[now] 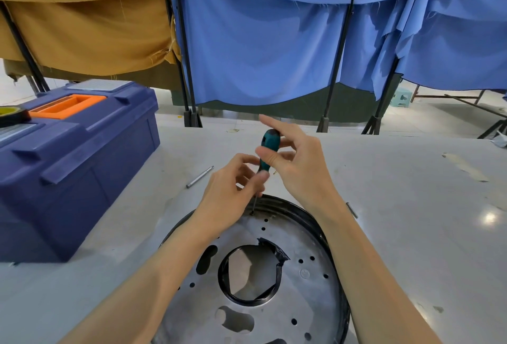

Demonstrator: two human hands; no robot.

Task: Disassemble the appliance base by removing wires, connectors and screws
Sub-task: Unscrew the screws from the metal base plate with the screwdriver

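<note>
The appliance base (307, 291) is a round grey metal plate with a black rim, several small holes and a large centre opening ringed in black. It lies on the table in front of me. A screwdriver with a teal handle (270, 146) stands nearly upright, its thin shaft tip set on a screw (251, 213) at the plate's far edge. My right hand (299, 162) grips the handle between thumb and fingers, index finger raised. My left hand (233, 192) pinches the lower end of the handle just above the shaft.
A dark blue toolbox (82, 157) with an orange handle stands at the left, a tape roll (11, 114) on its lid. A metal bit (199, 177) lies beyond the base, another small one (351, 209) to its right. Blue and tan cloths hang behind the table.
</note>
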